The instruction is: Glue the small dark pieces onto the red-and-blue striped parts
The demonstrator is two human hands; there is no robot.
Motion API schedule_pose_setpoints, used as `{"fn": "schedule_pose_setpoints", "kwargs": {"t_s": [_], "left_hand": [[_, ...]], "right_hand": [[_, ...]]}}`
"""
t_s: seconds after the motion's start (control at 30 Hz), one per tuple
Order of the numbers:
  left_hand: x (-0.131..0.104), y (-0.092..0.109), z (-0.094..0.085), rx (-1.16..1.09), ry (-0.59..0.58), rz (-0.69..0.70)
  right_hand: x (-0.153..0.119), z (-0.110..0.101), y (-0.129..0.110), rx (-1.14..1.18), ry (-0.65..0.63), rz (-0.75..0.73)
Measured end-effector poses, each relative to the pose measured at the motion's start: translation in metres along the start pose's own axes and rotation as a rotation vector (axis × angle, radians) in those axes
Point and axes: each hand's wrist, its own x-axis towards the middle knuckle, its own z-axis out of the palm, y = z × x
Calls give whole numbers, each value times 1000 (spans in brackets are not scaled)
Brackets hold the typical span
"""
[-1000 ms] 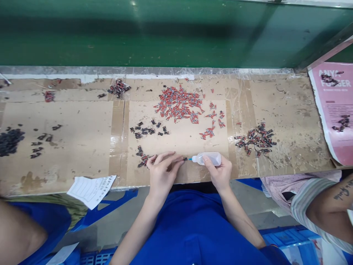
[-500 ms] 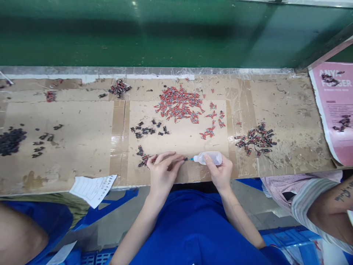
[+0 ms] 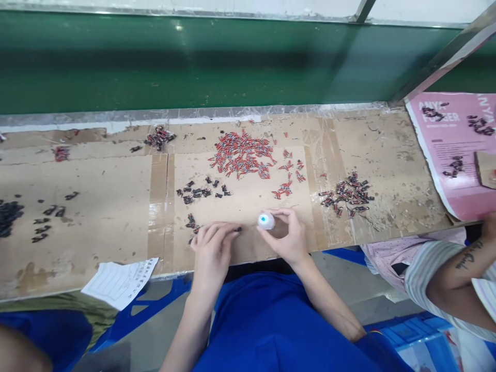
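Between the fingertips of my left hand (image 3: 214,243) is a small black part (image 3: 238,229), just above the cardboard-covered bench. My right hand (image 3: 289,235) is closed round a small translucent bottle (image 3: 266,221), whose blue tip points up toward the camera. The bottle and the black part are apart. Beyond my hands lies a large heap of red parts with metal ends (image 3: 244,154). Black pieces (image 3: 197,192) are scattered left of centre, and a few assembled-looking pieces (image 3: 190,222) lie beside my left hand, partly hidden by it.
A pile of black-and-red pieces (image 3: 351,194) is to the right, a black heap (image 3: 10,217) at far left. White paper (image 3: 120,281) overhangs the front edge. Pink poster (image 3: 442,155) lies at right. A green panel (image 3: 194,67) backs the bench. People sit on both sides.
The bottle has turned from lying sideways, tip at the black part, to tip up and away from it. My hands have moved apart slightly. The camera view has shifted.
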Motion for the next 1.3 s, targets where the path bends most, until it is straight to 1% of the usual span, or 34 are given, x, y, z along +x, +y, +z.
{"fn": "schedule_pose_setpoints", "kwargs": {"t_s": [0.1,0.17,0.2,0.23,0.27,0.3,0.33,0.37,0.43,0.53,0.6,0.73,0.8,0.87,0.93,1.0,1.07,1.1,1.17,1.23,1.3], "left_hand": [[-1,-11,-10,-62,-15,22],[-2,-15,-14,-115,-5,25],[-3,-15,-15,-140,12,14],[-3,-14,-15,-163,32,-1],[-4,-13,-16,-186,49,-10],[-4,-10,-16,-208,62,-11],[-4,-7,-16,-228,73,-3],[-4,-5,-15,-247,85,12],[-4,1,-15,-285,108,39],[-3,9,-14,-334,140,49],[-3,13,-14,-362,145,51],[-2,23,-15,-409,113,67],[-1,29,-16,-426,103,79],[0,36,-17,-441,105,97],[0,44,-17,-440,108,129],[0,53,-18,-414,107,173],[-1,60,-19,-370,101,208],[-1,63,-21,-347,96,221],[-2,67,-23,-306,83,244],[-3,69,-26,-278,74,272],[-5,70,-29,-261,73,305]], "right_hand": [[1,-9,0,-89,-69,-33],[5,-22,0,-62,-131,-77],[9,-29,0,-42,-135,-73],[15,-36,1,-35,-113,-48],[22,-41,3,-49,-61,-2],[30,-46,4,-105,23,50],[38,-48,7,-184,76,81],[46,-49,9,-271,83,95],[58,-48,12,-425,43,108],[64,-42,14,-523,-2,106],[62,-40,14,-507,9,84],[56,-44,14,-393,87,42],[52,-48,11,-327,118,56],[46,-53,3,-243,127,109],[36,-57,-13,-127,80,180],[21,-61,-33,-2,-46,225],[7,-63,-53,41,-168,219],[1,-64,-62,32,-215,184],[-7,-63,-73,-14,-250,83],[-11,-62,-77,-60,-254,-7],[-11,-61,-77,-86,-260,-53]]}}
